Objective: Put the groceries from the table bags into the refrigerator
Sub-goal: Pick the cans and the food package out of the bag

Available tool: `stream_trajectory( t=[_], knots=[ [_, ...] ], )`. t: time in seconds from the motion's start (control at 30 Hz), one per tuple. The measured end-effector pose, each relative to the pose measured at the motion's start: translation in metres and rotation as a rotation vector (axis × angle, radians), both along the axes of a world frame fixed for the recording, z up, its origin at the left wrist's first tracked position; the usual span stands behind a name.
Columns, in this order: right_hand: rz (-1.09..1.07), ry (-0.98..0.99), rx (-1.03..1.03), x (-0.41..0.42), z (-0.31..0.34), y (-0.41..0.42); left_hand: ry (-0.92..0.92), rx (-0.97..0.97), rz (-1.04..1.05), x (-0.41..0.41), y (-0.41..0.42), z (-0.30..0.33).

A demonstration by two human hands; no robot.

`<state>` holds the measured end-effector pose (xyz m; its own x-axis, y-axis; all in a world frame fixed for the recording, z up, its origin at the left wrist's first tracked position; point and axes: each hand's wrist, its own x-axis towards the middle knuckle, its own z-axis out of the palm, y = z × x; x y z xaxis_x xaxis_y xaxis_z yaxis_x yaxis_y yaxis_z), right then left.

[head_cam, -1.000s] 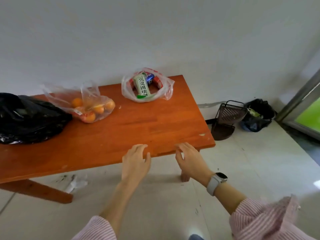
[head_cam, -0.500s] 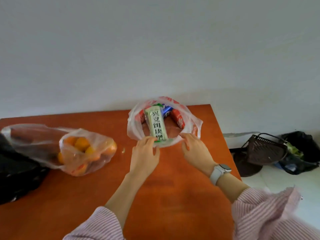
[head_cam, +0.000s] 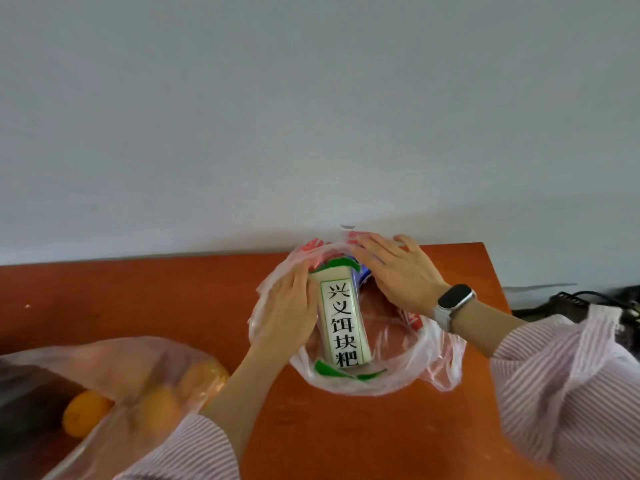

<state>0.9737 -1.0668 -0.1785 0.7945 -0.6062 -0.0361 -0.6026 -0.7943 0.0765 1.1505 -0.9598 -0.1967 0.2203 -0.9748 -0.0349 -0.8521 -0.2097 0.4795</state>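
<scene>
The left hand [head_cam: 289, 315] grips the left side of the white labelled package [head_cam: 343, 323] lying in the clear bag [head_cam: 440, 358] on the tabletop [head_cam: 173, 292]. The right hand [head_cam: 398, 271], fingers spread flat, presses the bag's far rim, covering red and blue items that are hard to identify. At near left a second bag [head_cam: 145, 368] holds oranges [head_cam: 86, 412], cut off by the frame. A dark basket [head_cam: 568, 301] shows at far right, mostly hidden by the sleeve [head_cam: 568, 393].

I stand at an orange-brown wooden table [head_cam: 138, 296] set against a plain, pale grey wall [head_cam: 311, 116], evenly lit.
</scene>
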Motion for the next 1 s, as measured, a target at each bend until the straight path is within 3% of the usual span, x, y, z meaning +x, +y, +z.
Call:
stream_trajectory(
  t=[0.1, 0.17, 0.27, 0.4, 0.57, 0.83, 0.9, 1.0],
  knots=[
    [-0.107, 0.108, 0.124, 0.012, -0.017, -0.025, -0.152, 0.118, -0.033, 0.025, -0.018, -0.026],
    [-0.207, 0.066, 0.269, 0.018, -0.031, -0.040, -0.093, 0.118, -0.020, 0.039, -0.028, -0.038],
    [-0.246, -0.153, 0.523, 0.025, -0.045, -0.053, 0.118, 0.061, 0.049, 0.048, -0.036, -0.041],
    [-0.394, -0.360, 0.603, 0.037, -0.047, -0.054, 0.275, 0.153, 0.130, 0.051, -0.045, -0.037],
    [-0.411, -0.376, 0.652, 0.033, -0.052, -0.050, 0.340, 0.215, 0.132, 0.044, -0.033, -0.031],
    [-0.605, -0.514, 0.773, 0.012, -0.066, -0.042, 0.647, 0.352, 0.158, 0.052, -0.029, -0.033],
    [-0.605, -0.435, 0.697, 0.006, -0.071, -0.041, 0.599, 0.350, 0.185, 0.052, -0.034, -0.032],
    [-0.576, -0.367, 0.669, -0.002, -0.070, -0.039, 0.330, 0.309, 0.120, 0.051, -0.027, -0.022]
  ],
)
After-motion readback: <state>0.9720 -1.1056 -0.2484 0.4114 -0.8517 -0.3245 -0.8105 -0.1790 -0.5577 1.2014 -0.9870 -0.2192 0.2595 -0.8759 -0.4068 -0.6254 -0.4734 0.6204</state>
